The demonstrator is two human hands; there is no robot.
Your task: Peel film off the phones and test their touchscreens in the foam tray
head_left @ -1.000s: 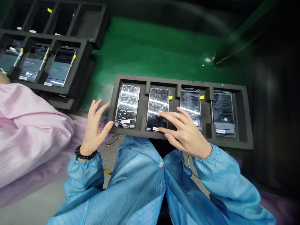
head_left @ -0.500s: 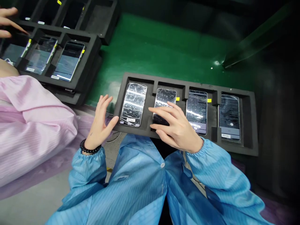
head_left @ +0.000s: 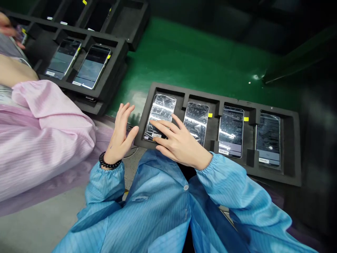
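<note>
A black foam tray (head_left: 288,175) lies on the green belt with several film-wrapped phones in its slots. My right hand (head_left: 179,142) reaches across it, fingers spread, with the fingertips resting on the leftmost phone (head_left: 161,111). The hand holds nothing. The second phone (head_left: 197,117) lies just right of that hand, and a third phone (head_left: 231,130) sits further right. My left hand (head_left: 121,135) is open, palm turned inward, fingers straight, at the tray's left end without gripping it. A black bead bracelet circles that wrist.
A co-worker in a pink sleeve (head_left: 47,133) fills the left side; their hand (head_left: 7,30) is at the top left. More black trays (head_left: 116,66) with phones are stacked at the back left. The green belt (head_left: 197,59) runs behind the near tray.
My right hand has slid left from the second phone onto the leftmost phone. The view has shifted, so the trays sit further right. My left hand stays open by the tray's end.
</note>
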